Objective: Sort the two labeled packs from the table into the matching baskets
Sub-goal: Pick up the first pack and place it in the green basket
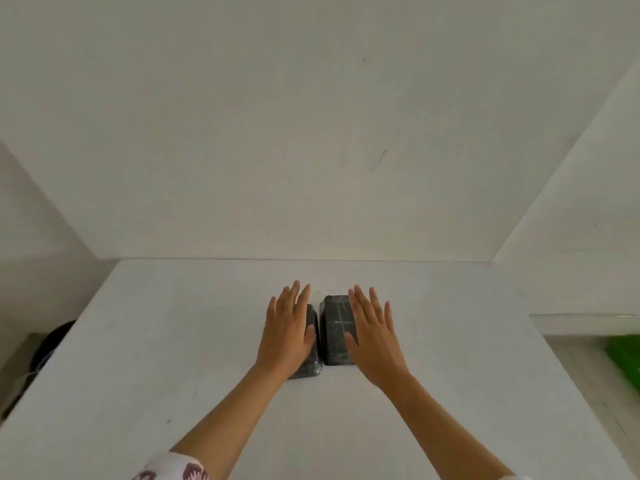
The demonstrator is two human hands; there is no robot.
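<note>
Two dark wrapped packs lie side by side in the middle of the white table. The left pack is mostly covered by my left hand, which is flat over it with fingers spread. The right pack shows more of its top, and my right hand is flat over its right half, fingers apart. Neither hand grips a pack. I cannot read any labels on the packs.
A green container sits low at the right, beyond the table's edge. A dark round object with a white cable is on the floor at the left. White walls close in the back and both sides.
</note>
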